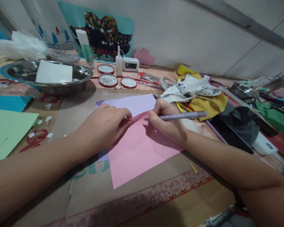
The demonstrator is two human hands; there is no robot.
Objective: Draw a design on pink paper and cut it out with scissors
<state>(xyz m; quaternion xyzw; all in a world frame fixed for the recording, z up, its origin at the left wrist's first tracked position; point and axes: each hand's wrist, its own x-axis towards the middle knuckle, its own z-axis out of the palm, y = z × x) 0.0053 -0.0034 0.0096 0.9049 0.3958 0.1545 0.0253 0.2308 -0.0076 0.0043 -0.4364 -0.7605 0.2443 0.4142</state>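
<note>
A sheet of pink paper [134, 154] lies at an angle on the cardboard, its far edge raised and curled. My left hand [104, 124] pinches that edge between thumb and fingers. On the other side, my right hand [168, 121] is closed around a slim purple pen [184, 115], its tip pointing left just over the pink paper. Whether the tip touches the paper I cannot tell. Under the pink sheet, a lilac paper [137, 102] shows at the far side and at the left.
At the back stand a steel bowl [61, 88], a glue stick [85, 47], a small white bottle [118, 63] and red-rimmed lids of beads [107, 80]. Fabric scraps [191, 88] and a dark phone [229, 132] crowd the right. Green paper [11, 132] lies left.
</note>
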